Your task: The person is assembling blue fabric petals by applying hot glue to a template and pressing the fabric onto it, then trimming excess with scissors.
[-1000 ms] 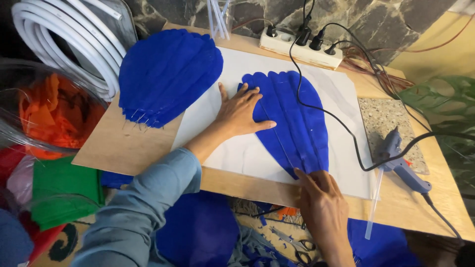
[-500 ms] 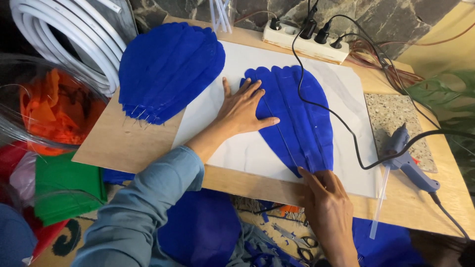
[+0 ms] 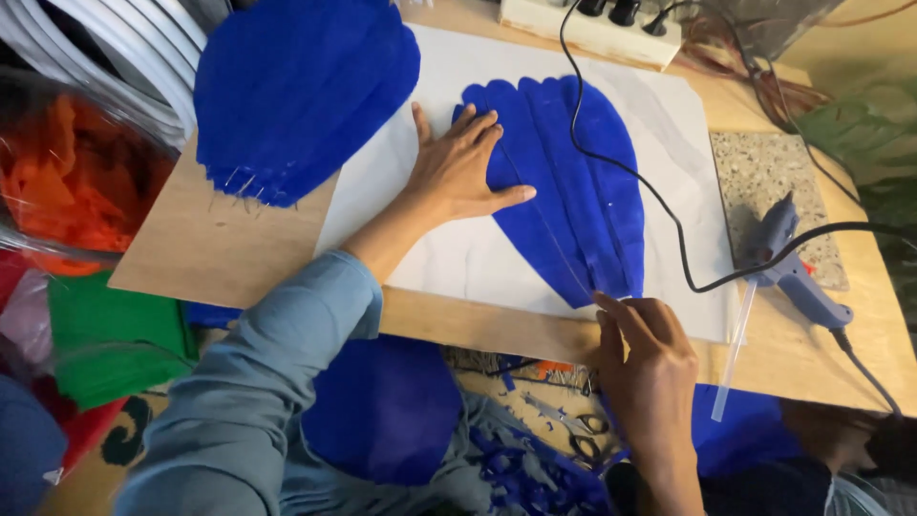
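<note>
Pale blue glue gun (image 3: 798, 277) on board's right, white power strip (image 3: 592, 29) at top, orange scraps in clear bag (image 3: 76, 182) left.

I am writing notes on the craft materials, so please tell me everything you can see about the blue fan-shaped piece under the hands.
The blue fan-shaped piece looks like felt or paper, made of long overlapping strips with rounded tops narrowing to a point below. It lies flat on a white sheet on the wooden board. The left hand presses its left edge; the right hand touches its tip. A black cord crosses it.

Deep blue fan piece (image 3: 573, 191), white sheet (image 3: 458, 258) — pale-blue glue gun (image 3: 798, 272)
</note>
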